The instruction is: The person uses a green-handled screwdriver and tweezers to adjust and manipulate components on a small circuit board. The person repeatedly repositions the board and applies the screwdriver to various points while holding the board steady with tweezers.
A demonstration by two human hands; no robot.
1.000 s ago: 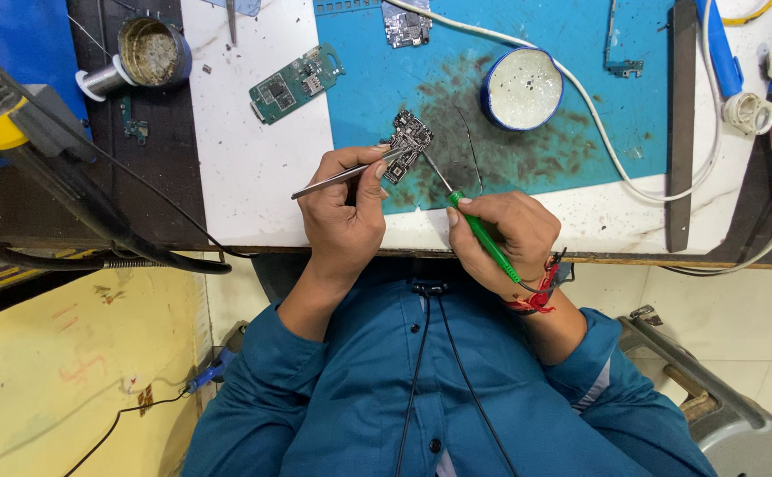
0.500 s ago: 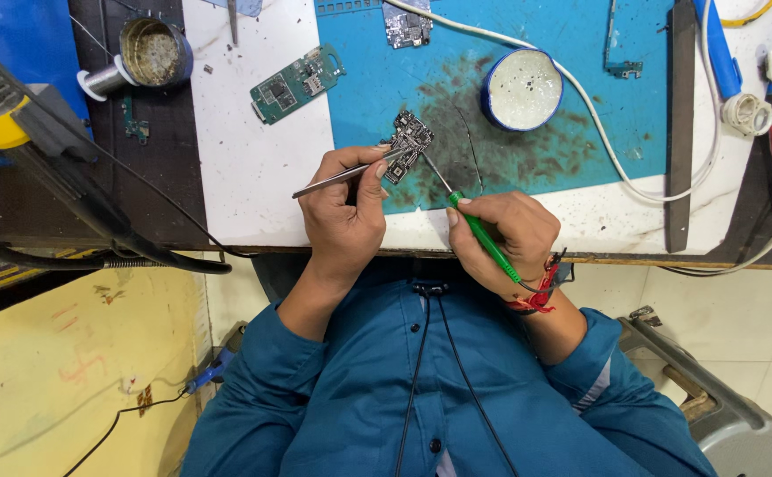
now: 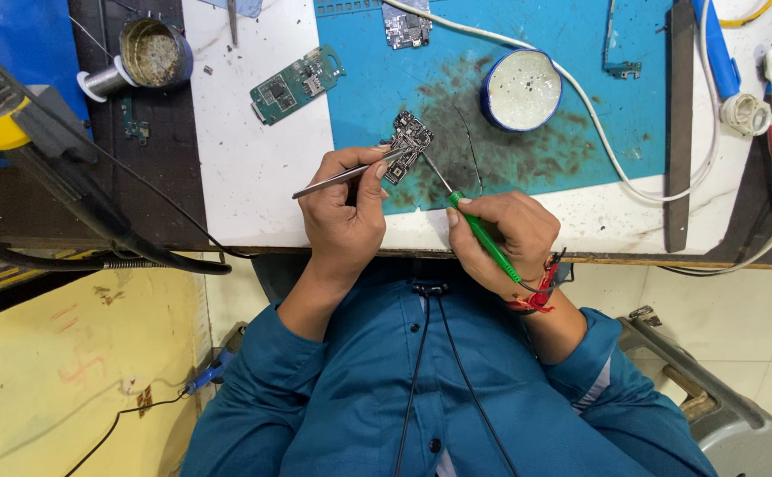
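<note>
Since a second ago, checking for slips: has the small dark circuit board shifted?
No. The small dark circuit board sits at the same spot left of the round white tin on the blue mat.

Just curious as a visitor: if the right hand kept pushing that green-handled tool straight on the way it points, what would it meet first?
The right hand aims its green-handled tool up-left, and the metal tip already seems to reach the small dark circuit board held by tweezers. So the board comes first, though depth is hard to judge.

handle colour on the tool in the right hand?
Green, on the tool in the right hand; head view.
</note>
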